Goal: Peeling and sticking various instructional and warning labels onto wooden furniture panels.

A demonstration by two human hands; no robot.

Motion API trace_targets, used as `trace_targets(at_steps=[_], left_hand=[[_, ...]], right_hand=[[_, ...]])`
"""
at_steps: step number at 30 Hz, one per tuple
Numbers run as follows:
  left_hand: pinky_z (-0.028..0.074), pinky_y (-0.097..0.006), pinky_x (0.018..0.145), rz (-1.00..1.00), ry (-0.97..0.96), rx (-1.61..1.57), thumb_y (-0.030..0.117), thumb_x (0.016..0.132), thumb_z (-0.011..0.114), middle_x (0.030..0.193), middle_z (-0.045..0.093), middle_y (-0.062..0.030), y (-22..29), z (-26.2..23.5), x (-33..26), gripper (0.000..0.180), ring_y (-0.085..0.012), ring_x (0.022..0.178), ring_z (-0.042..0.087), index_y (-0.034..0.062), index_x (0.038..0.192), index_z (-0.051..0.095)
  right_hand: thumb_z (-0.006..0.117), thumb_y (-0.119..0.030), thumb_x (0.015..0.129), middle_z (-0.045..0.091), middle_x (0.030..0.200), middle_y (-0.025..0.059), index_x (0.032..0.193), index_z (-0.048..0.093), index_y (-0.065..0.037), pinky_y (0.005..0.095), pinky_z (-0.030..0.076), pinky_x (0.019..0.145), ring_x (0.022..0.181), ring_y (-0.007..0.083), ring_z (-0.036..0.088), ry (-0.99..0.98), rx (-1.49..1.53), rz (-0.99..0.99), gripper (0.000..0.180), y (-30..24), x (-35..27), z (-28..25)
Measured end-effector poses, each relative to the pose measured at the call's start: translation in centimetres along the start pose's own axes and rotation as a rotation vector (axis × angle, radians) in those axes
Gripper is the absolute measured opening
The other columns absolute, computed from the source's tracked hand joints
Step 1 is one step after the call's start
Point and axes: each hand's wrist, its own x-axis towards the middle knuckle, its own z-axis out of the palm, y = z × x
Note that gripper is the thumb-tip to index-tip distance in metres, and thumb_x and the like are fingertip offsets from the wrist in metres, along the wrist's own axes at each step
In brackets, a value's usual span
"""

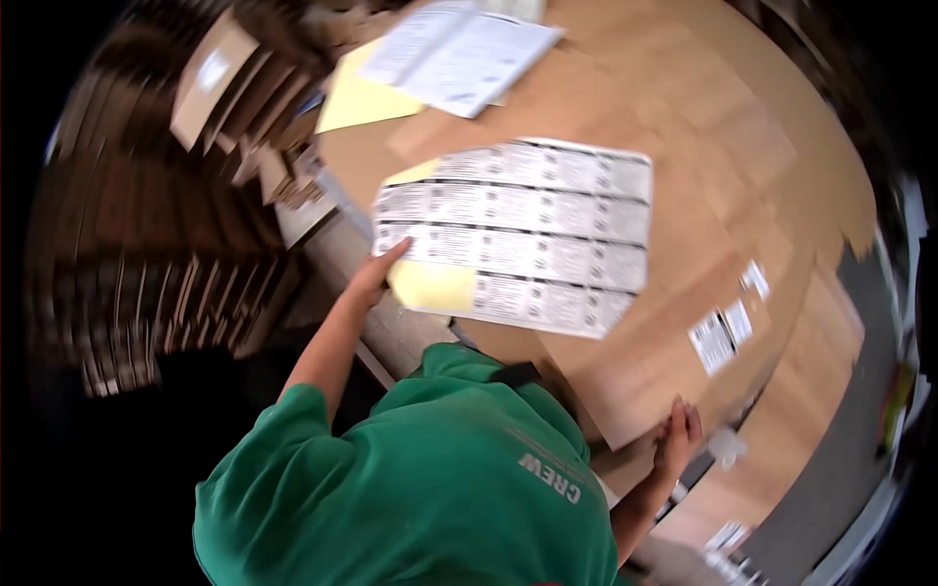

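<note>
My left hand [376,272] is closed on the left edge of a label sheet [547,234], thumb on top. Rows of white printed labels cover most of this sheet, and bare yellow backing shows where some are gone. The sheet is held above a large brown cardboard surface [703,186]. Near the front right edge of the cardboard is my right hand [677,438], its fingers loosely bent and a little apart, with nothing visible in them. Just beyond it, white labels [711,342] lie on the cardboard.
At the far left of the cardboard lie white printed papers [469,54] and a yellow sheet [362,93]. Stacks of folded cardboard [156,215] stand to my left. A lower cardboard piece [791,410] and grey floor [860,322] are on the right.
</note>
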Motion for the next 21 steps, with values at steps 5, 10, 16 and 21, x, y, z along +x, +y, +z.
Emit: trace_targets(at_steps=[5,10,16,21], left_hand=[[0.048,-0.031,0.086,0.0,-0.052,-0.224,0.037,0.081,0.069,0.112,0.063,-0.0103,-1.4,-1.7,-1.9,0.055,-0.0184,0.099,0.061,-0.0038,0.116,0.055],[0.044,-0.022,0.069,0.086,-0.047,-0.238,0.042,0.084,0.065,0.086,0.065,0.0008,-3.2,-5.2,-1.5,0.038,-0.0084,0.077,0.057,0.0067,0.097,0.067],[0.041,-0.023,0.071,0.106,-0.005,-0.131,0.034,0.083,0.067,0.084,0.065,0.0018,-2.2,-5.5,-2.3,0.027,-0.0076,0.078,0.056,0.0099,0.095,0.069],[0.04,-0.026,0.077,0.194,0.011,-0.055,0.034,0.081,0.068,0.09,0.066,-0.0001,-1.6,-5.4,-2.2,0.028,-0.0101,0.086,0.056,0.0091,0.095,0.07]], right_hand=[[0.067,-0.021,0.085,0.055,0.063,-0.0031,0.078,0.058,-0.01,0.0168,0.037,0.042,0.05,0.004,0.049,-0.046,0.036,-0.034,0.015,1.8,1.1,-0.5],[0.066,-0.02,0.086,0.061,0.073,0.0005,0.082,0.058,-0.009,0.0177,0.044,0.048,0.057,0.0066,0.055,-0.089,-0.017,0.024,0.014,1.5,1.0,-0.8],[0.066,-0.021,0.086,0.062,0.075,0.0007,0.086,0.06,-0.008,0.0181,0.045,0.052,0.062,0.0073,0.057,-0.088,0.032,-0.047,0.015,2.3,1.4,-1.2],[0.067,-0.022,0.085,0.063,0.077,0.0011,0.088,0.061,-0.008,0.0192,0.046,0.053,0.064,0.0083,0.059,-0.051,0.022,-0.058,0.016,1.7,0.8,0.0]])
